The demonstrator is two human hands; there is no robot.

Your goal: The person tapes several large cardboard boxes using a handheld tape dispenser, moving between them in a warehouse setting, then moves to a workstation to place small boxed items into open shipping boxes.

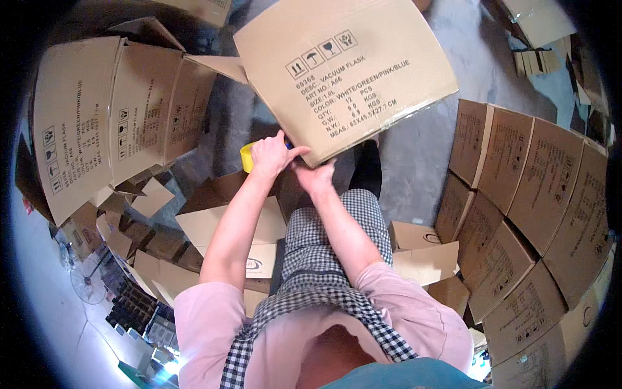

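Observation:
A large brown cardboard box with black print stands tilted in front of me, a glossy strip of clear tape along its near edge. At its near left corner my left hand is closed around a roll of yellow tape, a bit of blue showing beside the fingers. The left thumb stretches across to the box edge. Just right of it, my right hand grips the same corner from below, its fingertips partly hidden by the box. A side flap sticks out on the box's left.
Stacked printed cartons form a wall on the right. More large cartons stand at the left, close to the box. Open cartons with raised flaps lie by my legs. A fan is at the far lower left. Grey floor shows beyond my feet.

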